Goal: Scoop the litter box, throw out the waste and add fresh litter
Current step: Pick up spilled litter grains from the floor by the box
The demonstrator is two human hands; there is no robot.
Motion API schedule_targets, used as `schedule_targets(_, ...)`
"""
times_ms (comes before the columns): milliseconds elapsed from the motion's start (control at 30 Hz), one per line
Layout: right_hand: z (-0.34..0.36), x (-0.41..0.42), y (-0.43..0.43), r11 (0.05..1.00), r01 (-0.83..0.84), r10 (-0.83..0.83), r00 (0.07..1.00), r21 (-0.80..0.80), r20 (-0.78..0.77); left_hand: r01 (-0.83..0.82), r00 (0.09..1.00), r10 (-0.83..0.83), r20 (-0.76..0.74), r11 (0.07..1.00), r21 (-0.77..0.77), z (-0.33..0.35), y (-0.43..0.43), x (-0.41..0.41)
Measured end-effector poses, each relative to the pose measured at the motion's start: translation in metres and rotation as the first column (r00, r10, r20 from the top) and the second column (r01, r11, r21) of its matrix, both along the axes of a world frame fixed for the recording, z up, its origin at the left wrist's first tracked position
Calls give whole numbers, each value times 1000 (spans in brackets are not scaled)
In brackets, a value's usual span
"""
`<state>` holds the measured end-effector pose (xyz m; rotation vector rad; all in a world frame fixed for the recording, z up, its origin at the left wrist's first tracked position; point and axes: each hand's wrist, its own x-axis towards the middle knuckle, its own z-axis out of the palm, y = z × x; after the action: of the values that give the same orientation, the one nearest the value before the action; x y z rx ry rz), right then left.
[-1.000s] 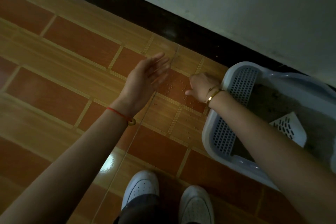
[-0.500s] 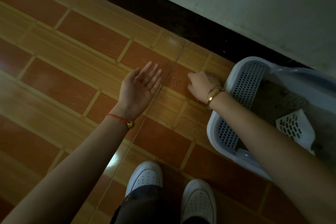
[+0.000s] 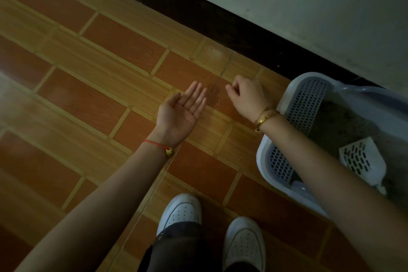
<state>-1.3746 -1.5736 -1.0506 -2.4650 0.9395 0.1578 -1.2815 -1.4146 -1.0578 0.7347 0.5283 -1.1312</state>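
Left hand (image 3: 183,108) has turned palm up, grip wide, nothing in it. Right hand (image 3: 249,97) beside it, fingers curled over spilled litter bits (image 3: 218,96) on floor (image 3: 88,99); cannot tell if holding any. Looks like spill pick-up. Litter box (image 3: 262,154) at right of frame, scoop (image 3: 362,159) inside.

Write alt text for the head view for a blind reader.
A person's left hand is open, palm up, over a tiled floor; the right hand, fingers curled, reaches toward scattered litter grains. A litter box holding a scoop stands at right.
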Motion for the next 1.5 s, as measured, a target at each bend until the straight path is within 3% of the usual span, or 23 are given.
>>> schedule_targets(167,-32,12,5,954,-235,168,932,-185,-321,-23,1000,23,-16,1000,-2,-5,5,5)
schedule_targets(433,-46,19,35,855,-428,291,862,-292,-414,-23,998,22,-52,999,-33,-8,8,5)
schedule_targets(567,-48,19,35,848,-435,324,877,-302,-355,-40,997,37,-70,998,-46,-8,10,5)
schedule_targets(633,-47,18,31,894,-368,289,909,-254,-299,-43,997,40,-65,998,-45,-7,11,4)
schedule_targets(733,-32,11,27,979,-122,112,991,-161,-70,-38,998,37,-42,999,-28,-7,11,3)
schedule_targets(800,-17,6,31,995,-70,79,986,-71,144,-37,998,36,-49,999,-20,-8,9,0)
schedule_targets(900,10,2,46,960,-276,236,898,55,372,10,999,-11,-50,1000,-19,-7,6,-5)
schedule_targets(1000,22,3,47,908,-412,348,843,77,411,69,997,-70,-32,997,-17,-3,2,-10)
schedule_targets(1133,34,-4,20,956,-290,281,950,51,134,42,998,-44,-47,998,-49,0,0,-11)
schedule_targets(1233,34,-19,4,965,-261,261,955,21,-143,37,998,-40,-57,998,-58,0,1,-12)
schedule_targets(1300,34,-28,9,936,-344,341,837,73,-428,38,997,-41,-65,998,-57,-1,1,-14)
schedule_targets(1367,31,-35,25,906,-394,392,646,153,-656,39,996,-43,-76,998,-55,-1,2,-18)
schedule_targets(1433,23,-40,43,908,-381,375,558,172,-740,38,995,-43,-90,998,-56,-1,4,-23)
schedule_targets(1500,15,-45,57,918,-373,338,550,138,-763,39,994,-45,-101,998,-58,0,5,-27)
